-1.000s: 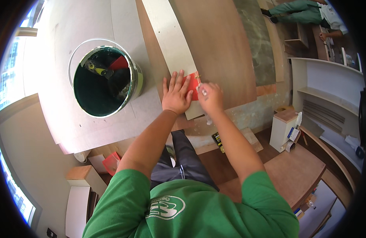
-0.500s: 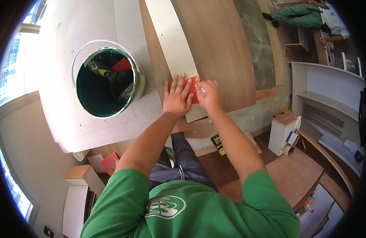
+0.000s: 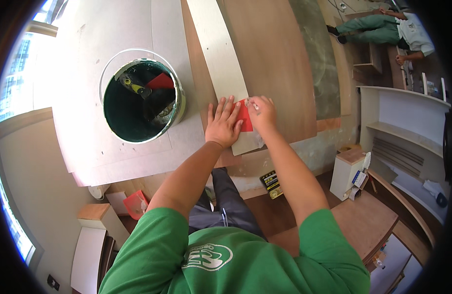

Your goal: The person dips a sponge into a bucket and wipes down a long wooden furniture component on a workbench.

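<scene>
My left hand [image 3: 223,126] lies flat with its fingers spread, pressing on a long pale strip of board [image 3: 216,46] and the left edge of a red flat piece [image 3: 246,118]. My right hand [image 3: 263,115] is closed in a pinch at the red piece's upper right corner. A small whitish bit shows at its fingertips, too small to name. Below the right wrist, a crumpled clear plastic scrap [image 3: 258,140] lies by the strip's near end. Left of my hands stands a bucket [image 3: 181,110] with dark green inside, holding a yellow-and-black tool [image 3: 133,84] and something red.
Brown wood sheets [image 3: 272,59] lie under the strip, with a pale sheet [image 3: 74,117] under the bucket. A black-and-yellow package [image 3: 271,184] is near my right forearm. White shelving [image 3: 407,112] stands at right. Another person in green trousers [image 3: 370,27] is at the far right.
My right hand has shifted slightly at the red piece's corner, remaining pinched. The left hand stays flat on the strip. The whole view has shifted a little.
</scene>
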The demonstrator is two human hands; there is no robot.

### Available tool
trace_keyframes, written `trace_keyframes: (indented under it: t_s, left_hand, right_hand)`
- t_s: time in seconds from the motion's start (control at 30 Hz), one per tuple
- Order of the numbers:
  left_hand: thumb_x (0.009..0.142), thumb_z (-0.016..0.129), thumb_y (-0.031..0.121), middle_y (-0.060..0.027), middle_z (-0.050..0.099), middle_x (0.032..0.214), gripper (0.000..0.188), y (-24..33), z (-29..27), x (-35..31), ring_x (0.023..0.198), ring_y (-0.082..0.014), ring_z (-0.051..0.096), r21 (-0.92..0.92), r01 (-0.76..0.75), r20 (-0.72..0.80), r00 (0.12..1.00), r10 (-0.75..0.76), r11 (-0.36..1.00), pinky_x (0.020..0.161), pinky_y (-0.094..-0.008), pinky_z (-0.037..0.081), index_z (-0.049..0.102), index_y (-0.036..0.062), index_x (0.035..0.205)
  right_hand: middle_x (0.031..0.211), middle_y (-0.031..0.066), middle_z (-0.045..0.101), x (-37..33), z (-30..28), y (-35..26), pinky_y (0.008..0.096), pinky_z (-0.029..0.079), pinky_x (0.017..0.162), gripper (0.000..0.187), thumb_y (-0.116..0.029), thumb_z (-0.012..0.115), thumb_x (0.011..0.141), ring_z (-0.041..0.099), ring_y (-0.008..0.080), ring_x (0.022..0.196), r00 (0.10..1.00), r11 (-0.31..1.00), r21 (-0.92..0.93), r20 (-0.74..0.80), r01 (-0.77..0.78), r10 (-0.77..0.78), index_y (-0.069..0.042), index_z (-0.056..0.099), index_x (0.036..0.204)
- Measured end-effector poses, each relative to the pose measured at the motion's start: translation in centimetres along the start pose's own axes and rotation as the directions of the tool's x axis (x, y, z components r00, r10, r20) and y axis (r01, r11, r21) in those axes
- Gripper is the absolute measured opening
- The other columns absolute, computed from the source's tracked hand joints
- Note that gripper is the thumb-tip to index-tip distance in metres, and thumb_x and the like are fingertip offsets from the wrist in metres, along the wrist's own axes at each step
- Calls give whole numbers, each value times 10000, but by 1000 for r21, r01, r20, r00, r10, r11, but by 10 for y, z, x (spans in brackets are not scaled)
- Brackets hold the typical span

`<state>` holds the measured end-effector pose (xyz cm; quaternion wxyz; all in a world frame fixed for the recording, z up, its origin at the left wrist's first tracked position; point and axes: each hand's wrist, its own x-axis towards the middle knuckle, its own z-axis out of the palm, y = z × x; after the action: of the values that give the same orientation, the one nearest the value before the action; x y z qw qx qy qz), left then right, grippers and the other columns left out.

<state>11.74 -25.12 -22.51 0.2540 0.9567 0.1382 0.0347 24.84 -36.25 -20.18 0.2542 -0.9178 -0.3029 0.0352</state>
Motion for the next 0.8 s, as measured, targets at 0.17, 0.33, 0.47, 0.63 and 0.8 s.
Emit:
trace_keyframes:
  t_s: [0.17,0.33,0.47,0.63,0.8]
  left_hand:
    - [983,509,402,-64,284,1643,593,-5,1,-2,1518,-305,235,5,14,-6,1000,-14,1000,1220,-579,143,416,197,1532]
    - [999,470,437,-34,261,1653,600,-2,0,0,1527,-261,220,10,2,-8,1000,-2,1000,1225,-584,121,399,184,1538]
    - [1012,467,416,-37,320,1631,582,-1,5,-1,1512,-231,266,60,-56,-9,998,57,997,1229,-561,139,438,116,1510]
    - [1001,517,351,-67,430,1570,533,-6,5,-1,1485,-216,335,30,-122,-46,991,124,992,1220,-542,178,503,81,1460]
    - [976,527,422,-71,359,1612,623,-2,-7,-1,1509,-224,282,36,-144,48,989,142,989,1225,-581,134,469,65,1483]
  right_hand:
    - [934,107,604,-44,-20,-23,474,480,783,229,-218,687,865,585,327,903,991,999,-35,133,-27,32,-165,720,1085]
    - [1063,119,564,-77,-37,-39,496,455,837,459,-205,663,886,558,336,1000,961,958,-287,257,-27,104,-198,605,1341]
    - [1095,130,556,-87,-39,-41,511,446,850,496,-196,582,935,554,337,1024,919,905,-423,371,37,136,-158,526,1426]
    - [1166,140,557,-90,-38,-52,495,407,895,533,-150,536,907,522,325,1104,882,903,-428,442,45,165,-56,501,1431]
    - [1190,148,554,-63,-34,-49,492,407,887,565,-140,541,898,517,326,1116,889,898,-441,410,-1,202,-50,478,1453]
